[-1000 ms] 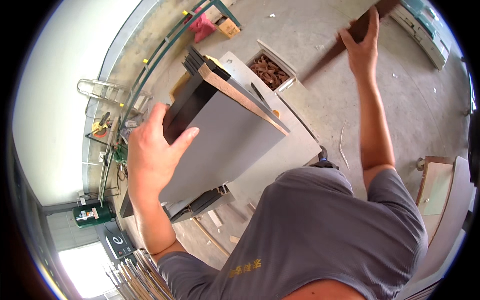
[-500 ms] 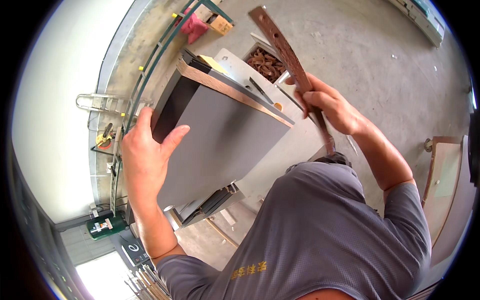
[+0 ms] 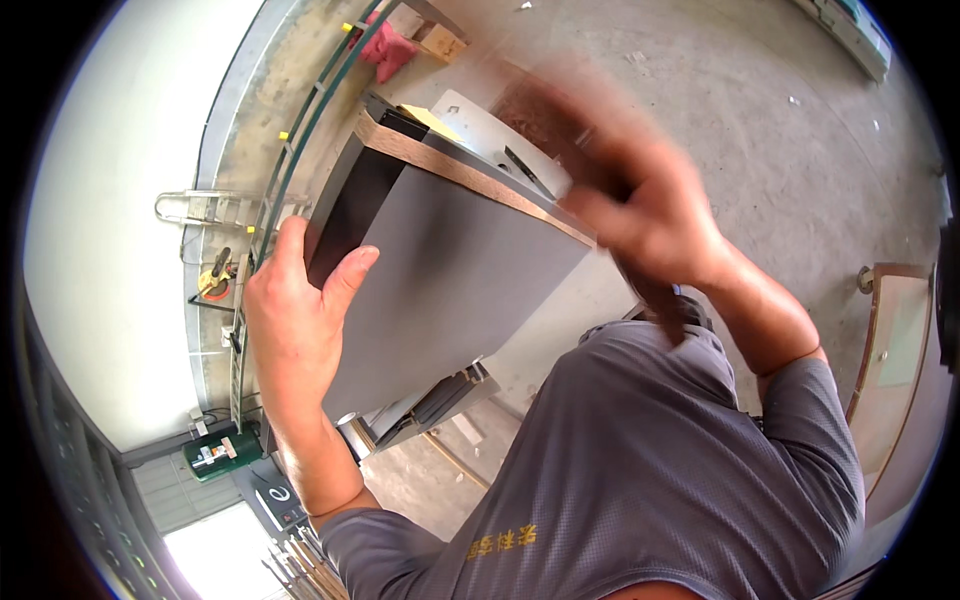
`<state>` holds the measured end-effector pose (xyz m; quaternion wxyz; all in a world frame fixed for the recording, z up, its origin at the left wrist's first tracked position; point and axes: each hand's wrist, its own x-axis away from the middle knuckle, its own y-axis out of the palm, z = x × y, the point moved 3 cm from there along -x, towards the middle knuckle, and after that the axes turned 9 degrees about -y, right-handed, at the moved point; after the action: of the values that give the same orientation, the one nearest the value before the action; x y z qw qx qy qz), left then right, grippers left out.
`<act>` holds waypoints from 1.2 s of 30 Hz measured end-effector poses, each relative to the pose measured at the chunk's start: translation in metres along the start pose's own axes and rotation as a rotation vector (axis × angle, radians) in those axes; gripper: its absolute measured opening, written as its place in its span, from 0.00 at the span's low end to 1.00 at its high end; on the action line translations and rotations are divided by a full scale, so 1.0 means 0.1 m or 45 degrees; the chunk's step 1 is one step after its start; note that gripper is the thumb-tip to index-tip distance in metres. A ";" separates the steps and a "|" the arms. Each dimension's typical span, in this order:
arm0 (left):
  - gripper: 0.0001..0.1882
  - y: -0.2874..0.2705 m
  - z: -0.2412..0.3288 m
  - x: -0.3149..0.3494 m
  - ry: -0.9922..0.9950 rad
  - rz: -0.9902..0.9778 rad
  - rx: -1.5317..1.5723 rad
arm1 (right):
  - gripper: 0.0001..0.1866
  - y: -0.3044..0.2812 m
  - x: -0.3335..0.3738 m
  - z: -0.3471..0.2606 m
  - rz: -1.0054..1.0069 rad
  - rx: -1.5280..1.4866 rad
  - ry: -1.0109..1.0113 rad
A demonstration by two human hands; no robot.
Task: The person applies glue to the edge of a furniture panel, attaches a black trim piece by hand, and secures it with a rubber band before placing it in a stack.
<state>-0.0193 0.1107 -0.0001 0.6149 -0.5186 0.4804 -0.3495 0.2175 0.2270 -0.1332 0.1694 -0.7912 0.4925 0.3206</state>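
Note:
A grey panel (image 3: pixel 460 265) stands tilted in front of me, with a raw wood-coloured strip along its upper edge (image 3: pixel 455 172) and a black section at its left. My left hand (image 3: pixel 305 295) grips the panel's left side, thumb on the front face and fingers partly hidden behind it. In my right hand (image 3: pixel 655 215), smeared by motion, is a long flat brown bar (image 3: pixel 655 295); its ends show above and below the fist. That hand is near the right end of the wood-coloured edge; whether the bar touches it I cannot tell.
Behind the panel is a pale tabletop (image 3: pixel 465 118) with a black-handled knife-like tool (image 3: pixel 525 170). Dark boards (image 3: pixel 440 400) lie below the panel. Along the left wall are a green rail (image 3: pixel 300 135) and a yellow power tool (image 3: pixel 215 275). A pink bag (image 3: pixel 388 50) lies beyond.
My right hand has moved a little toward the panel and down with the brown bar, and is now blurred. My left hand keeps its hold on the panel.

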 end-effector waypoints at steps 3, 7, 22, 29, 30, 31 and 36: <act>0.30 0.00 0.01 0.00 0.035 0.036 0.000 | 0.49 0.02 -0.03 0.00 -0.196 0.080 -0.005; 0.30 -0.01 0.02 0.00 0.005 0.007 -0.006 | 0.51 -0.01 0.06 0.06 0.165 -0.233 0.392; 0.56 -0.15 -0.22 0.15 0.359 -0.005 0.867 | 0.31 0.77 -0.71 -0.75 -0.256 -0.052 -0.175; 0.38 -0.25 -0.44 0.42 -0.005 -0.057 1.034 | 0.29 0.95 -0.97 -0.87 -0.024 0.669 -0.954; 0.37 -0.30 -0.50 0.50 -0.092 -0.032 1.251 | 0.28 0.98 -0.99 -0.80 -0.099 0.773 -1.038; 0.36 -0.35 -0.56 0.59 -0.036 0.097 1.468 | 0.27 1.00 -0.94 -0.67 -0.569 0.868 -0.786; 0.38 -1.06 -1.76 1.87 -0.485 0.912 1.239 | 0.28 0.98 -0.88 -0.73 -0.814 0.942 -0.939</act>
<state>-0.1253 -0.1388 0.0606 0.9339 -0.0398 0.2924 -0.2020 0.1284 0.1985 -0.0154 0.6800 -0.6253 0.2183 0.3145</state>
